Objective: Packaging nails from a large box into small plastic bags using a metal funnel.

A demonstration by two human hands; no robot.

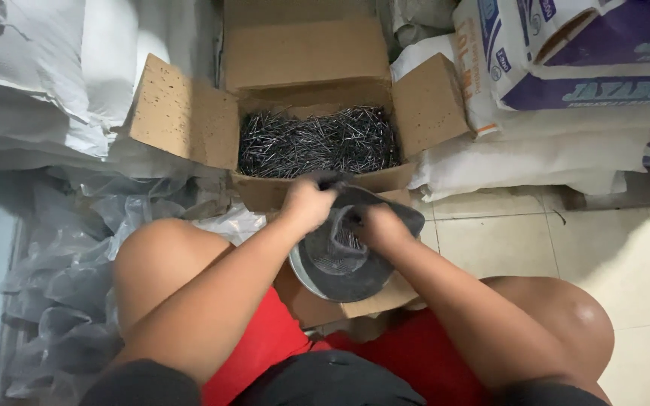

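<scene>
Dark steel nails [317, 141] still fill the open cardboard box [189, 116] at the far side. Nearer, left hand [306, 201] pinches the black bag [355, 259] rim; right hand [381, 225] fingers curl inside, few nails bagged.

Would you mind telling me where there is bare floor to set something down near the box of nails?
Bare tiles lie to the right, bordered by the white sacks above and the person's knee below. The left is crowded with crumpled clear plastic. In the middle, the left hand and right hand hold a dark bag before the nail box.
</scene>
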